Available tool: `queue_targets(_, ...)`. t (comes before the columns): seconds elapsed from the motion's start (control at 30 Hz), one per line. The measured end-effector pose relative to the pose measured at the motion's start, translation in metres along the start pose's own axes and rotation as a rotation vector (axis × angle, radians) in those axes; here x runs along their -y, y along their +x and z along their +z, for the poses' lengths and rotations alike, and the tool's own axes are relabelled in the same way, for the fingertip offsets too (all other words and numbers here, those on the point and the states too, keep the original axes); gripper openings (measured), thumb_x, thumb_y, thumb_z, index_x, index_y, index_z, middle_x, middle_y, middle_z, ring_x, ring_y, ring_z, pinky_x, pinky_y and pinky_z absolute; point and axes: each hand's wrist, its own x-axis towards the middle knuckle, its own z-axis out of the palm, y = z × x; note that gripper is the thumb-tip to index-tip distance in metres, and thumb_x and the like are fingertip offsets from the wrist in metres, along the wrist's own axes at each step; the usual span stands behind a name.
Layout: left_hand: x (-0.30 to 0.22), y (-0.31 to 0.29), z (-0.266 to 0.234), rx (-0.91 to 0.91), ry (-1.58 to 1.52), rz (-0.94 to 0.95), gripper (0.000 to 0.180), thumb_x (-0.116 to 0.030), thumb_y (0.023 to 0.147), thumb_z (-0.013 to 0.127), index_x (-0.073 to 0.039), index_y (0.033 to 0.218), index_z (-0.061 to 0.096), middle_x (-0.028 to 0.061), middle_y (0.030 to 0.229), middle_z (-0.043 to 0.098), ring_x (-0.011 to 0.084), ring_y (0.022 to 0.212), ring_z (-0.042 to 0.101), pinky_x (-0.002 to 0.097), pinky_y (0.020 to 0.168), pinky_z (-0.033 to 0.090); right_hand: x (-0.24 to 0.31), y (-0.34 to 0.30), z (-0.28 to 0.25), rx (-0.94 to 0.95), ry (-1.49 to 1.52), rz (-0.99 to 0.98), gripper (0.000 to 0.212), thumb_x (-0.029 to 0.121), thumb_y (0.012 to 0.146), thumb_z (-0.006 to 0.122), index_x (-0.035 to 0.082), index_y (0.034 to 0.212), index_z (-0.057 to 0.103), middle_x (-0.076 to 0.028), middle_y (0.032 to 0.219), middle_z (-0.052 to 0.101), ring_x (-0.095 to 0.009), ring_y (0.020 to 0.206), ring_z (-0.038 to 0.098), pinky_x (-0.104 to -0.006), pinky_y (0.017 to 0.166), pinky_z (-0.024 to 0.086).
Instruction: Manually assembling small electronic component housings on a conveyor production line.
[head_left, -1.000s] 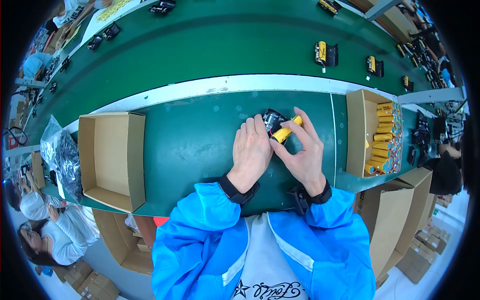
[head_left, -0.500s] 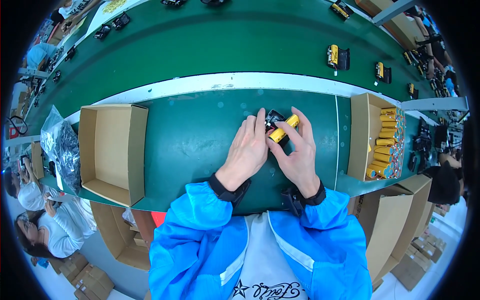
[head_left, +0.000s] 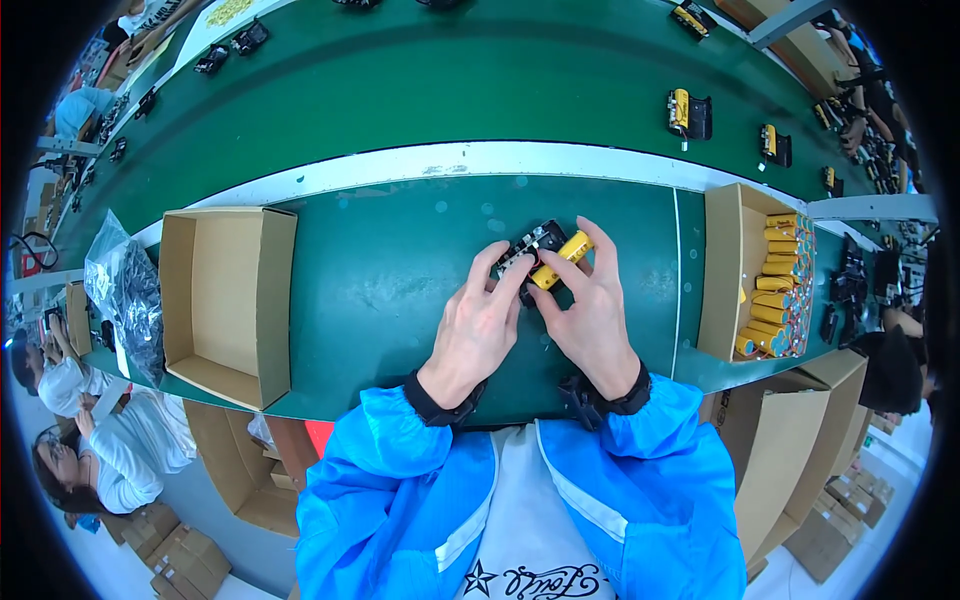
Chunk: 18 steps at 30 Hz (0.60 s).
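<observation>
Over the green work surface, my left hand point(head_left: 470, 325) grips a small black plastic housing point(head_left: 546, 234) with a circuit board along its left side. The thumb and fingers pinch its near-left edge. My right hand point(head_left: 597, 318) is closed around a yellow cylindrical battery point(head_left: 577, 245), which slants up to the right. The battery lies against the housing's right side, partly over it. Fingers hide the housing's lower part and any wires between the two.
An open cardboard box point(head_left: 270, 300) stands at left beside a clear plastic bag point(head_left: 125, 290) of dark parts. At right, a cardboard box point(head_left: 722, 270) holds several yellow batteries. Beyond the white rail point(head_left: 420, 163), a green belt point(head_left: 450, 90) carries black units. Other people work at both sides.
My left hand has shifted left and lower, its fingers now curled on the housing, showing more circuit board. The battery has shifted slightly left in my right hand. Units on the belt have moved right.
</observation>
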Motion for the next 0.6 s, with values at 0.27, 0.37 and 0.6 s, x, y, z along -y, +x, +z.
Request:
queue_targets(0.27, 0.001, 0.006, -0.019, 0.129, 0.101, 0.032, 0.045, 0.009, 0.076, 0.064, 0.000, 0.120, 0.060, 0.0192, 0.131, 0.051, 0.0372, 0.088, 0.067, 0.0445, 0.074, 0.058, 0.006, -0.002, 0.009, -0.062, 0.046, -0.012, 0.053, 0.003, 0.070, 0.083, -0.001, 0.118, 0.061, -0.023, 0.138, 0.045, -0.040, 0.117, 0.057, -0.0414, 0.092, 0.053)
queue_targets(0.37, 0.007, 0.008, -0.023, 0.135, 0.106, 0.059, 0.044, 0.009, 0.077, 0.064, 0.001, 0.120, 0.060, 0.0193, 0.132, 0.052, 0.0381, 0.091, 0.066, 0.0445, 0.077, 0.058, 0.004, -0.001, 0.021, -0.070, 0.034, -0.046, 0.057, 0.006, 0.071, 0.084, -0.002, 0.121, 0.057, -0.024, 0.136, 0.041, -0.042, 0.114, 0.057, -0.0424, 0.090, 0.054)
queue_targets(0.6, 0.004, 0.012, -0.038, 0.105, 0.104, 0.174, 0.045, 0.011, 0.076, 0.061, 0.004, 0.121, 0.058, 0.0211, 0.133, 0.056, 0.0406, 0.102, 0.063, 0.0429, 0.085, 0.055, 0.018, -0.001, 0.037, -0.124, -0.092, -0.031, 0.070, 0.006, 0.077, 0.079, -0.007, 0.135, 0.041, -0.027, 0.127, 0.038, -0.045, 0.110, 0.051, -0.0453, 0.090, 0.050)
